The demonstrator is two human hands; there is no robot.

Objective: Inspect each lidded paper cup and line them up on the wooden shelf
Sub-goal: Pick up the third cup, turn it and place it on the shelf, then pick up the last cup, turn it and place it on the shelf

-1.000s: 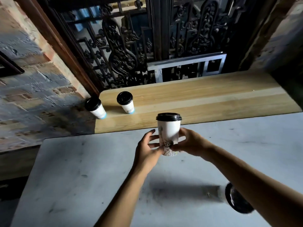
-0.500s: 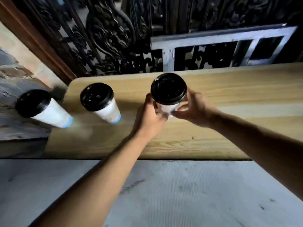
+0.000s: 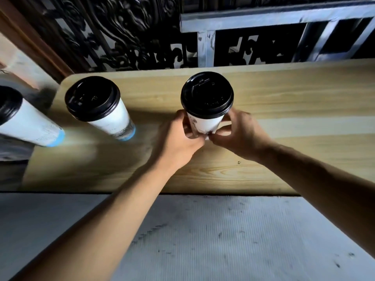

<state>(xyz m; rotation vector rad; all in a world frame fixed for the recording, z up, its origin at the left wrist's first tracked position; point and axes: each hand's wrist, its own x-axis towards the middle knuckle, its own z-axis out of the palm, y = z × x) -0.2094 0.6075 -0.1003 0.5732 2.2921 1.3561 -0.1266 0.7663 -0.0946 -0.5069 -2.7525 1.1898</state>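
A white paper cup with a black lid (image 3: 207, 100) stands upright over the wooden shelf (image 3: 284, 122), right of two others. My left hand (image 3: 180, 138) grips its lower left side and my right hand (image 3: 241, 134) grips its lower right side; its base is hidden by my fingers. A second lidded cup (image 3: 97, 106) with a blue base band stands on the shelf's left part. A third lidded cup (image 3: 22, 120) stands at the shelf's far left end, partly cut off by the frame.
Dark ornate ironwork (image 3: 125, 37) and a grey metal frame (image 3: 263, 23) rise right behind the shelf. A pale grey marbled counter (image 3: 203, 240) lies in front of the shelf, under my forearms. A brick wall (image 3: 18, 63) is at the far left.
Both hands carried the cup from above the grey counter forward over the wooden shelf, to the right of the two standing cups. The camera moved closer and looks more steeply down.
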